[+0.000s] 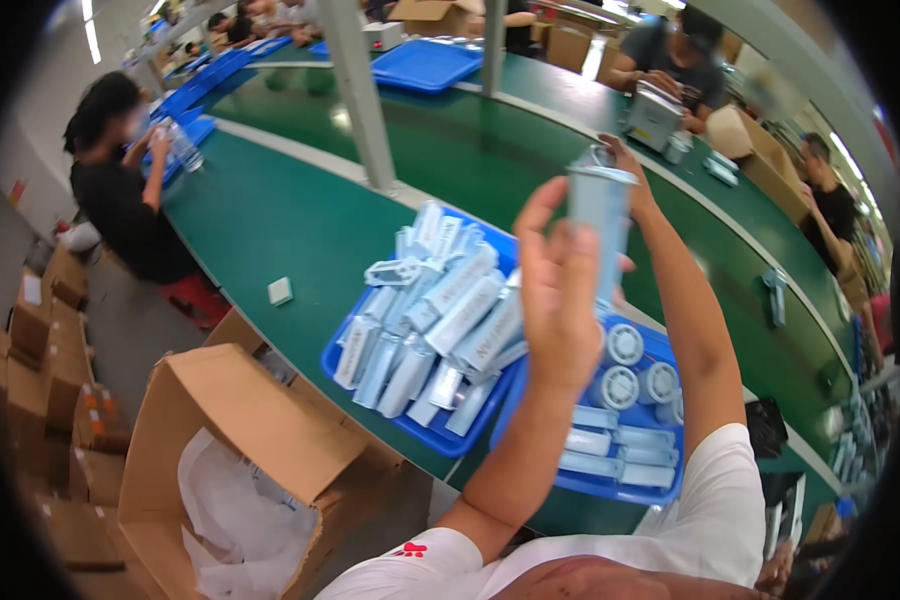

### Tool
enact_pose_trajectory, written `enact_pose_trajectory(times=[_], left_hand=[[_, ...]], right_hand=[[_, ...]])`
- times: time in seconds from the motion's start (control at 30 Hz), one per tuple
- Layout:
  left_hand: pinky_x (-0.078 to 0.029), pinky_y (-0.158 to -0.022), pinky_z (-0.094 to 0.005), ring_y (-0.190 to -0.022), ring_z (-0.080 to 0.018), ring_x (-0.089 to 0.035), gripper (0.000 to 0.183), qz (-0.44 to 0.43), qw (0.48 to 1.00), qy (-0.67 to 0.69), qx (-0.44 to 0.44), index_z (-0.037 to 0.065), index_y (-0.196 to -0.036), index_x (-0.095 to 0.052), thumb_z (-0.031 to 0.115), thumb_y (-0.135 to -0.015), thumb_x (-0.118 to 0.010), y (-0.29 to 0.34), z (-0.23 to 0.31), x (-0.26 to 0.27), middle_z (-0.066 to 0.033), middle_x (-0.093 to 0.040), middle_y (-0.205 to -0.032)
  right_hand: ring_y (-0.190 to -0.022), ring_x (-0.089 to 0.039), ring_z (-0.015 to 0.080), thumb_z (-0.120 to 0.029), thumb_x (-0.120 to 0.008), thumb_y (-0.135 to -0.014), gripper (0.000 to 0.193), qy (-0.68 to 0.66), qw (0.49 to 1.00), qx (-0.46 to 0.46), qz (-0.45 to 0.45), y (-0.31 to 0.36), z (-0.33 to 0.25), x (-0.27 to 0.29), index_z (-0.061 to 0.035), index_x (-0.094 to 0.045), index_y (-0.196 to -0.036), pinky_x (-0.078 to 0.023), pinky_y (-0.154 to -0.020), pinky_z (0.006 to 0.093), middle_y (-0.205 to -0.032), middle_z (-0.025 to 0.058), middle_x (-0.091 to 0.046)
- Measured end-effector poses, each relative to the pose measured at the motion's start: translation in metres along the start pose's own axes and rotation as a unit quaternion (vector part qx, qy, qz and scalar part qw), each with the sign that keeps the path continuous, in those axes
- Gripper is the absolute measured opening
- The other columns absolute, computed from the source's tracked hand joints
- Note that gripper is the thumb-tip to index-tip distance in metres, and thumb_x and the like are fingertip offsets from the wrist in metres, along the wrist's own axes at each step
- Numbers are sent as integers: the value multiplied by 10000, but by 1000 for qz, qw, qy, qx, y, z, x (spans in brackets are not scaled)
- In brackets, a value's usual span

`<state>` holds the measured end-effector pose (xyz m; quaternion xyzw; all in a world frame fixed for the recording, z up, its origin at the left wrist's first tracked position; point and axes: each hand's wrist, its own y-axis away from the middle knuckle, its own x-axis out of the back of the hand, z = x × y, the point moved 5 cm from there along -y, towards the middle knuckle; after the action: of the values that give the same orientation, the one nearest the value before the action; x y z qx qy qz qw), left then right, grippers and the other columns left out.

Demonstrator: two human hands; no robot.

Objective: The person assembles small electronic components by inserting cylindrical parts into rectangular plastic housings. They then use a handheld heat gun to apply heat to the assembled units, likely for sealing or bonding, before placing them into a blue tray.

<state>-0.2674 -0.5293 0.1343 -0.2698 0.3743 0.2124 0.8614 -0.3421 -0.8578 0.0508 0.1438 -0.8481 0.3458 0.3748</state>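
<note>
green counter [260, 205] curves through a workshop. leftmost is a person in black [120, 220]; next, an open cardboard box [260, 405], then a blue tray [438, 440] heaped with pale blue parts [455, 297]. the left hand [560, 300] has its fingers curled around a pale blue housing [598, 212], raised above the counter; the right hand [630, 175], partly hidden, is at its top, grip impossible to tell. a second blue tray [610, 490] below holds round caps [620, 387].
</note>
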Motion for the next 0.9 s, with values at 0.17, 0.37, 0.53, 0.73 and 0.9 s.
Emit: enact_pose_trajectory(times=[0.17, 0.37, 0.53, 0.73, 0.9], left_hand=[[-525, -835, -272, -979, -155, -646, 464, 38, 991, -85, -92, 26, -1451, -395, 124, -1039, -585, -2, 4, 1, -135, -641, -1183], [-496, -958, -307, -1124, -167, -635, 444, -190, 976, -103, 43, 14, -1380, -508, 79, -978, -686, 46, -33, -78, -141, -683, -1234], [-518, -946, -334, -1117, -175, -639, 447, -285, 944, -136, 95, 13, -1349, -577, 113, -945, -742, 103, -78, -127, -106, -687, -1235], [-509, -1005, -393, -1237, -225, -549, 470, -314, 939, -94, 103, 8, -1395, -541, 247, -1008, -657, 115, -93, -141, -138, -560, -1387], [-452, -1093, -455, -1328, -284, -480, 572, -279, 953, 24, 113, 48, -1499, -388, 386, -1053, -504, 126, -86, -145, -155, -446, -1455]], right_hand=[[-1180, -602, 223, -341, -821, -806, 795, -533, 833, -31, -148, 129, -104, 141, -62, -470, -1463, -501, -979, 350, -1486, 188, -501], [-1268, -606, 307, -270, -901, -701, 851, -676, 719, 66, -151, 279, -155, 225, -4, -517, -1413, -502, -1034, 411, -1652, 257, -237], [-1202, -627, 270, -217, -903, -687, 811, -577, 806, 94, -87, 319, -143, 252, 20, -579, -1392, -510, -1023, 397, -1500, 159, -449], [-1242, -606, 259, -151, -913, -705, 784, -562, 819, 119, 4, 345, -148, 274, 27, -587, -1396, -496, -1054, 397, -1489, 153, -461], [-1318, -553, 268, -72, -875, -752, 768, -435, 851, 169, 244, 346, -157, 291, 29, -545, -1438, -489, -1084, 388, -1552, 177, -366]])
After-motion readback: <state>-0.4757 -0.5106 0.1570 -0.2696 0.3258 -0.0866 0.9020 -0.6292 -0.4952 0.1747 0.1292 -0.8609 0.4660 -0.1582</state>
